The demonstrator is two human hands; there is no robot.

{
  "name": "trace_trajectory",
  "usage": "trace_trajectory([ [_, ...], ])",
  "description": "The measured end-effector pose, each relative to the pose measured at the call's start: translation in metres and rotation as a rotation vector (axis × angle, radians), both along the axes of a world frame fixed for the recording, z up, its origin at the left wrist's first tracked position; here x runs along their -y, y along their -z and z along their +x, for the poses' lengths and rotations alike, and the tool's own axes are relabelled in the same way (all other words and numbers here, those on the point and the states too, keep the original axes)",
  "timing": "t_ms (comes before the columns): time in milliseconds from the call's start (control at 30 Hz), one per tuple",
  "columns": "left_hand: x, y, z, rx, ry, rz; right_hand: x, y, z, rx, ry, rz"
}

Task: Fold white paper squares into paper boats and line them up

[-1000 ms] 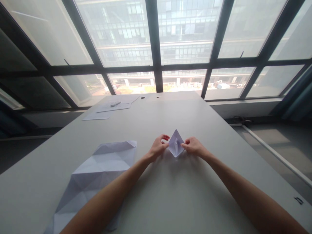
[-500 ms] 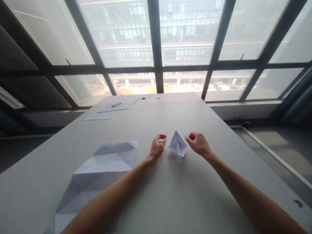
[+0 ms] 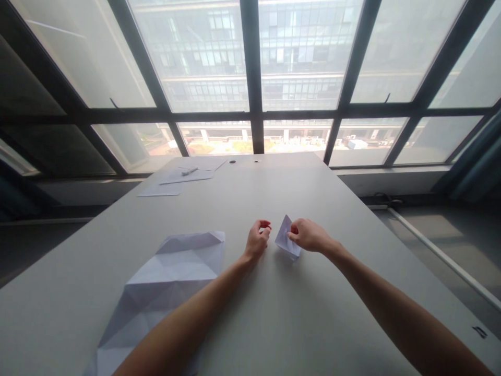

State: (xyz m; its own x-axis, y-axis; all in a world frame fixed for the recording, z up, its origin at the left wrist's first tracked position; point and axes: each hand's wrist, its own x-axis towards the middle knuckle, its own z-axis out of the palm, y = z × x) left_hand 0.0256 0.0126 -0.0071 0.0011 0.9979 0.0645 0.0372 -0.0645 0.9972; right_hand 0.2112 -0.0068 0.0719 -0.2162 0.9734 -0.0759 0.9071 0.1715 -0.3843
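A small white origami piece (image 3: 284, 241), diamond-shaped from above like a paper boat, stands on the table just right of the middle. My right hand (image 3: 309, 235) reaches over its right side, thumb and forefinger pinched on the raised fold at its centre and covering part of it. To its left, my left hand (image 3: 258, 240) hovers close by with curled fingers and a gap between thumb and forefinger. It holds nothing. Under and beside my left forearm lies a large creased white sheet (image 3: 168, 271), partly hidden by the arm.
On the white table (image 3: 250, 318), flat paper sheets (image 3: 160, 188) lie at the far left with a small pale object (image 3: 190, 171) on top. A round hole (image 3: 232, 162) is near the far edge. Large windows rise behind, and a white rail (image 3: 442, 256) runs along the floor at right.
My right hand has moved left onto the origami piece and pinched its centre fold; the piece has turned slightly. My left hand keeps its curled pose beside it. The camera view has shifted slightly.
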Motion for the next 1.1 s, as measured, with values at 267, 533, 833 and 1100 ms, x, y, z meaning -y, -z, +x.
trace_trajectory([
  [267,0.001,0.004,0.005,0.026,0.009,-0.009,-0.004,0.002,0.001,0.075,-0.012,-0.027],
  [533,0.006,0.008,0.007,0.061,0.001,-0.019,-0.027,0.000,0.014,-0.062,0.011,-0.010],
  [833,0.014,0.015,0.006,0.047,-0.009,-0.026,-0.158,-0.015,0.009,-0.119,0.180,0.035],
  [1100,0.025,0.015,0.007,0.031,-0.012,-0.039,-0.223,0.000,-0.005,-0.055,0.261,-0.019],
])
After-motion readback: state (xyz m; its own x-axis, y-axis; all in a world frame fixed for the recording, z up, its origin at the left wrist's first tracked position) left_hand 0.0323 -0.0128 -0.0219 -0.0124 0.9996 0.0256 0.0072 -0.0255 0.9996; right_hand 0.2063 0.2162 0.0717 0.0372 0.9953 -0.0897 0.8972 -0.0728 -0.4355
